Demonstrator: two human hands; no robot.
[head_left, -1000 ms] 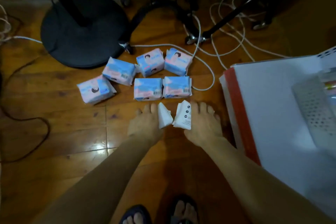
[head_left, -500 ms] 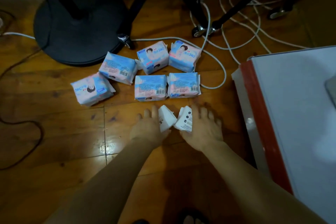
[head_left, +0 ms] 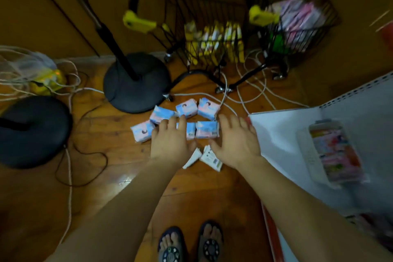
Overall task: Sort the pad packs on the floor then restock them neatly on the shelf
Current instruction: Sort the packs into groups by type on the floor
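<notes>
Hands over the floor, palms down, both arms reaching forward from the bottom of the view. Left hand (head_left: 170,144) has fingers straight and slightly spread, fingertips overlapping the front-row pack (head_left: 190,131); contact or hovering, cannot tell. Right hand (head_left: 235,143) likewise flat, fingers spread, holding nothing, just right of the blue-pink pack (head_left: 207,129).

Landmark: round black stand base (head_left: 136,83). Pad packs lie on the wood floor (head_left: 102,187) just in front and right of that base: back row of three (head_left: 186,108), one more pack (head_left: 142,134) at the front left end. Two white packs (head_left: 209,156) lie nearer the person than the base, between the two wrists, tilted toward each other, partly covered by the hands.

Room: open floor in front of the base down to the sandalled feet (head_left: 189,242). White cables (head_left: 253,93) loop right of the base, one touching the back-row packs. Wire baskets (head_left: 212,40) on a wheeled frame stand behind and right of the base. White shelf (head_left: 282,134) with red edge far right of the base, its edge close to the right wrist; a pack tray (head_left: 333,151) sits on it, blurred. Second dark base (head_left: 34,132) left of the landmark.

Pack print is too blurred to read. Shelf is cut off at the right border.
</notes>
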